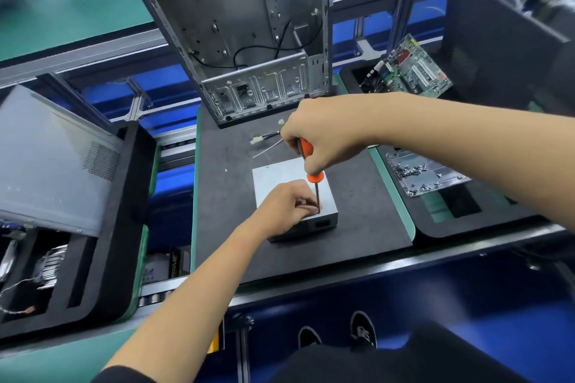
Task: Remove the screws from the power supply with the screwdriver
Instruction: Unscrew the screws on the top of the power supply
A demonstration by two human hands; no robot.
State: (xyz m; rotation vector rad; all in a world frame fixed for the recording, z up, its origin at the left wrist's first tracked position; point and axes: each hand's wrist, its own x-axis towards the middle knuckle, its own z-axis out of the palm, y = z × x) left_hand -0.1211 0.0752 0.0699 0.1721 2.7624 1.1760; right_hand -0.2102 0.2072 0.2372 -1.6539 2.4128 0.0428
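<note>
Gripping the orange handle of one screwdriver (311, 165) with the right hand (323, 137), fingers curled round it, shaft running near-vertical and leaning slightly, tip pointing down onto the top face of the power supply (277, 174). Pinching round the tip with the left hand (286, 205), fingertips curled close to the shaft (screw itself hidden under the fingers, cannot tell). Sitting flat on the dark work mat (236, 227), one grey box, long axis running away from the person toward the upper left, near face with a socket pointing toward the person's side. Working close to the box's near right corner. Leaving bare mat on the left and near side of the box. Lying just beyond it, loose white-plug wires (264, 138). Standing upright at the mat's far edge, one open computer case (249, 25). Resting off to the right, one green motherboard (413, 68) in a bin, plus a tray of loose screws (417, 174).
</note>
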